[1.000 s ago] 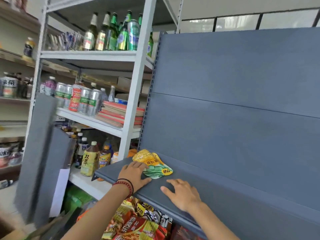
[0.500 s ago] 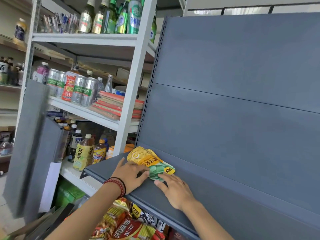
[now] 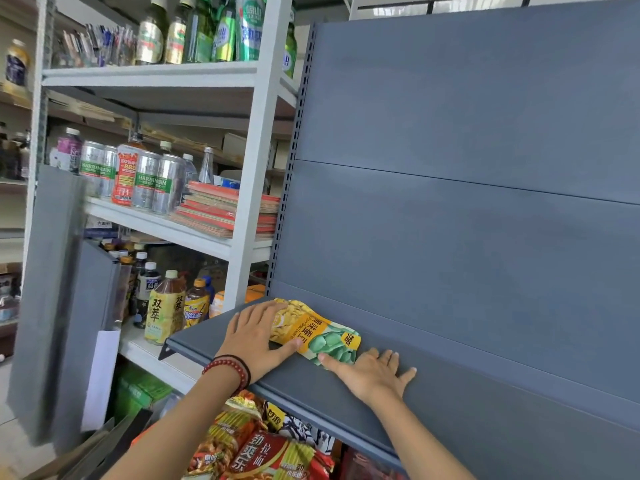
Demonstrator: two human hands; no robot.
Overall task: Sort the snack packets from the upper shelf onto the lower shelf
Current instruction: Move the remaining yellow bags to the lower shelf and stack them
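Observation:
A yellow and green snack packet (image 3: 320,332) lies flat at the left end of the grey upper shelf (image 3: 450,393). My left hand (image 3: 254,336), with a red bead bracelet on its wrist, lies flat over the packet's left end. My right hand (image 3: 372,370) is spread flat on the shelf, its thumb touching the packet's lower right corner. Below the shelf's front edge, several red and yellow snack packets (image 3: 256,448) lie on the lower shelf, partly hidden by my arms.
A white rack (image 3: 249,174) to the left holds beer bottles, cans (image 3: 149,180), a stack of booklets (image 3: 228,211) and drink bottles (image 3: 164,311). Grey panels (image 3: 48,289) lean at the far left. The grey back wall (image 3: 467,202) rises behind the shelf.
My right hand has slid left along the shelf until its thumb reached the packet. My left hand has stayed on the packet's left end. The view has moved closer.

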